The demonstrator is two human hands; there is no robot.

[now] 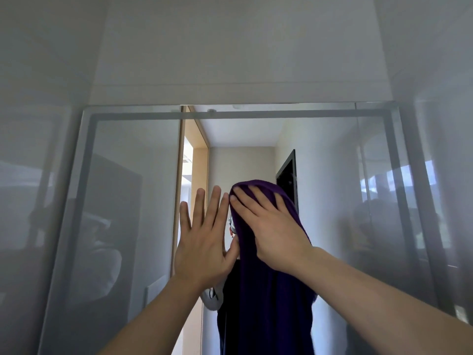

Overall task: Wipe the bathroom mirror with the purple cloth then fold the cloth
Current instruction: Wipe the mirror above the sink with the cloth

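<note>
Pressing the purple cloth (266,265) flat on the mirror (332,188) near its middle, right hand (271,226) fingers spread, left hand (204,242) open beside it, holding nothing — cloth hangs soft, limp, light — probably best pinched at the corners for folding.

Glossy grey bathroom walls on my feed

Above the fingers (199,201) I see a pale wall panel (238,47); just left of them a wooden door frame (179,175) with bright daylight in the opening (187,160); up and right of them a dark-framed panel (288,170) on a white wall (327,188); far to either side, shiny grey walls (38,98)
</note>
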